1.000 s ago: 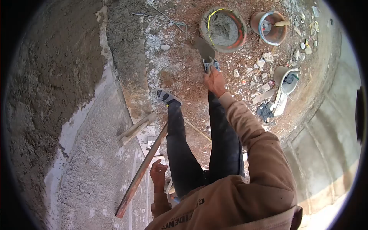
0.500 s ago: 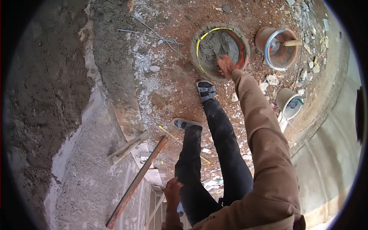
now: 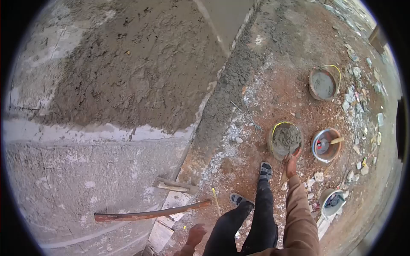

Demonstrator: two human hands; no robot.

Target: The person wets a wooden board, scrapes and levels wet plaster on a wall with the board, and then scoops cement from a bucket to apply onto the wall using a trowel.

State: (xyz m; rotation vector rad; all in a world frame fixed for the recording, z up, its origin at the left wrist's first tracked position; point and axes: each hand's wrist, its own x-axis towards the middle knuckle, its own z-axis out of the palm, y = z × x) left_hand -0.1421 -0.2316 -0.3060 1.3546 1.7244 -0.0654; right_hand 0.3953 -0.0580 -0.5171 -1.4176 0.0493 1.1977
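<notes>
My right hand [image 3: 291, 165] is closed round the handle of a trowel [image 3: 290, 150] at the near rim of a bucket [image 3: 270, 143] with a yellow band. A heap of wet grey mortar [image 3: 287, 137] sits at the trowel's blade and covers most of it. Whether the heap is clear of the mortar below, I cannot tell. My left hand [image 3: 197, 234] hangs low beside my leg, fingers loosely apart and nothing in it. Nearest to it is a long wooden batten [image 3: 153, 213], leaning by the wall base.
Right of the mortar bucket stands a bucket [image 3: 313, 147] holding a wooden-handled tool [image 3: 336, 140]. Farther back is a bucket of grey slurry [image 3: 323, 84]. A white bucket [image 3: 332, 204] stands near my right arm. A wooden float [image 3: 176, 185] lies by the wall [image 3: 85, 179]. Rubble [image 3: 356, 72] lines the right.
My view has swung toward the wall and widened, so the slurry bucket now shows. My right hand stays at the mortar bucket, where a mortar heap is now visible. My left hand's fingers have loosened.
</notes>
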